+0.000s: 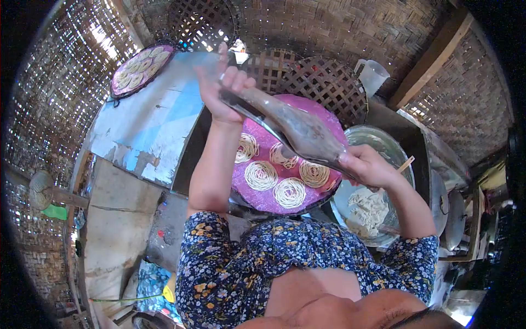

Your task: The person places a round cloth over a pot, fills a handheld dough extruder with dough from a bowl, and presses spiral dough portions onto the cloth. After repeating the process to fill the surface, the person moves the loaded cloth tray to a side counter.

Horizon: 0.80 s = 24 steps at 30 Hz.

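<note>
My left hand (226, 90) is raised, with its fingers curled round the upper left end of a long, worn wooden hand press (307, 131). At the lower right end, my right hand (368, 167) is wrapped round the same press. It slants above a round tray covered in pink mesh (249, 189). Coils of pale noodle strands (261, 175) lie on that mesh, and the press hides part of it. Below my right hand stands a wide metal basin (342, 203) with a lump of pale dough (368, 211) inside.
Another pink tray (118, 88) with coils rests on the worn blue table (159, 120) at the left. Dark woven baskets (329, 82) lean at the back beside a clear plastic jug (373, 75). A wooden-looking handle (406, 164) sticks out over the basin's rim.
</note>
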Each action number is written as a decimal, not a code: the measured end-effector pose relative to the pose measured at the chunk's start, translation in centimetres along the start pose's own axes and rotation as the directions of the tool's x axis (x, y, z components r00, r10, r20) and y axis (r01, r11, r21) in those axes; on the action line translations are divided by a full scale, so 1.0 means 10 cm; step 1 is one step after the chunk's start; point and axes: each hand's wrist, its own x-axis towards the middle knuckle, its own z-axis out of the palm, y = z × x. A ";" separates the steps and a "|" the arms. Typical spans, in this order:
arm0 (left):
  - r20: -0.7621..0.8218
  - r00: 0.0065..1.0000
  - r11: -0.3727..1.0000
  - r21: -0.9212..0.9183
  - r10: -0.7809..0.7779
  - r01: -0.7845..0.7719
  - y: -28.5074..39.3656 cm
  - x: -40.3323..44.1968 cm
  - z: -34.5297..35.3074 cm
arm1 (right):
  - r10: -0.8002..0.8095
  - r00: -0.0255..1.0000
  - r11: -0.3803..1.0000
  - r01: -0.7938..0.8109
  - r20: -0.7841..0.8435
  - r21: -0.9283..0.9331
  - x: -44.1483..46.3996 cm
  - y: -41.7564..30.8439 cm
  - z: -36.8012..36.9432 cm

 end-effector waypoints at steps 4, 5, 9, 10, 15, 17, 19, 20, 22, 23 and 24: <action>0.004 1.000 0.999 -0.034 0.015 -0.015 -0.17 0.00 0.03 | -0.043 0.995 0.995 0.034 -0.094 -0.089 -0.09 0.11 -0.17; 0.016 1.000 0.999 -0.050 0.022 -0.021 -0.17 0.05 0.02 | -0.065 0.992 0.991 0.051 -0.112 -0.125 -0.07 0.05 -0.18; 0.152 0.987 0.998 -0.032 0.049 -0.045 0.08 0.18 0.09 | -0.164 0.973 0.961 0.121 -0.161 -0.249 0.07 -0.10 -0.09; 0.090 0.994 0.997 -0.027 0.068 -0.066 0.12 0.17 0.16 | -0.158 0.976 0.966 0.122 -0.148 -0.226 0.10 -0.12 -0.05; 0.006 1.000 0.998 0.055 0.005 -0.006 0.09 -0.02 0.22 | -0.108 0.992 0.979 0.096 -0.062 -0.182 0.00 -0.03 0.01; -0.027 0.999 0.999 0.041 -0.017 0.018 -0.05 -0.08 0.21 | -0.078 0.995 0.989 0.068 -0.069 -0.135 -0.08 0.08 -0.01; -0.049 0.998 1.000 0.013 -0.024 0.024 -0.16 -0.10 0.14 | -0.007 0.996 0.994 -0.002 -0.087 -0.107 -0.16 0.11 -0.02; -0.058 0.998 0.999 -0.005 -0.032 0.031 -0.23 -0.10 0.11 | -0.029 0.993 0.992 0.014 -0.114 -0.129 -0.18 0.14 -0.03; -0.055 0.997 0.999 -0.018 -0.045 0.044 -0.29 -0.07 0.05 | -0.078 0.982 0.983 0.047 -0.174 -0.175 -0.19 0.19 -0.03; -0.014 0.996 0.994 -0.075 -0.086 0.084 -0.29 -0.05 0.03 | -0.121 0.974 0.970 0.076 -0.189 -0.230 -0.18 0.22 -0.04; 0.031 0.992 0.983 -0.131 -0.126 0.129 -0.30 -0.01 0.01 | -0.165 0.965 0.953 0.103 -0.204 -0.284 -0.15 0.27 -0.05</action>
